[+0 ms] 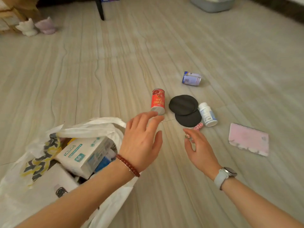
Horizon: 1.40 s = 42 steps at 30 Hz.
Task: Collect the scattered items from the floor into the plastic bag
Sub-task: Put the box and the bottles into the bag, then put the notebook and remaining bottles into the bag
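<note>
Writing: the white carton (85,155) in the bag shows a teal patch with "60", upside down to me; its brand line is too blurred to read. The red can (158,101) carries large pale characters I cannot make out. The print on the blue-and-white can (191,78) and on the white bottle (207,114) is too small to read.
Left grip: my left hand (142,139) is open, fingers spread and straight, holding nothing; its fingertips are just short of the red can's grey end. A dark red bead bracelet (128,165) circles the wrist.
Right grip: my right hand (199,149) is open and loosely spread, empty, with a grey watch (226,176) on the wrist. It hovers just below the pink patterned piece (198,126).
Bag: the white plastic bag (92,127), thin and crinkled, lies open at lower left under my left forearm, with boxes inside.
Floor items: the red can lies on its side on the pale streaked floor (115,63). Right of it, two flat black discs (185,109) overlap. The bottle lies touching the discs' right edge. The blue-and-white can lies beyond them. A pink flat rectangle (248,138) lies well to the right.
</note>
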Available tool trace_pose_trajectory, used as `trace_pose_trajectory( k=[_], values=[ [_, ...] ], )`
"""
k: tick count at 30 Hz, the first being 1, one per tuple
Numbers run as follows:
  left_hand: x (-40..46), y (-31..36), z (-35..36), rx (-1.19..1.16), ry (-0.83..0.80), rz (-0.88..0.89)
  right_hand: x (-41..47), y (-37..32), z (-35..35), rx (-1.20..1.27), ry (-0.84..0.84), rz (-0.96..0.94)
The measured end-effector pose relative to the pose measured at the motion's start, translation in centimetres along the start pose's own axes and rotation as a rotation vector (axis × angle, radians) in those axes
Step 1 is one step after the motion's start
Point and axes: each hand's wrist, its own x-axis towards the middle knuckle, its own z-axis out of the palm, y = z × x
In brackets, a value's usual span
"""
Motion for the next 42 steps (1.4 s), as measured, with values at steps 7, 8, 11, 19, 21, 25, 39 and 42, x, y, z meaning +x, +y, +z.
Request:
trace_pose_trajectory(
  k=[7, 8, 11, 19, 21, 25, 39, 42],
  values=[
    [6.0, 3.5, 13.4, 0.113, -0.647, -0.122, 3.8, 11.7, -6.9, -0.329, 0.022, 0.348],
    [6.5, 3.8, 15.4, 0.11, -0.685, -0.153, 4.4, 13.6, -7.9, -0.365, 0.017, 0.394],
    [7.2, 4.6, 21.0, 0.064, -0.763, -0.304, 5.3, 18.0, -10.0, -0.49, -0.168, 0.557],
    [5.9, 5.2, 26.1, 0.105, -0.709, -0.449, 2.8, 19.6, -9.6, -0.721, -0.379, 0.513],
    [5.2, 4.8, 25.7, 0.067, -0.693, -0.45, 2.6, 19.1, -9.0, -0.835, -0.385, 0.47],
    [3.9, 4.4, 23.3, -0.034, -0.67, -0.459, 2.8, 17.9, -8.0, -1.117, -0.502, 0.417],
    [2.4, 4.9, 9.0, -0.111, -0.525, -0.19, 1.1, 8.5, -7.5, -0.924, -0.447, 0.063],
    [-0.1, 3.7, 5.1, -0.154, -0.417, -0.159, -3.0, 5.7, -4.8, -0.85, -0.439, -0.065]
  ],
)
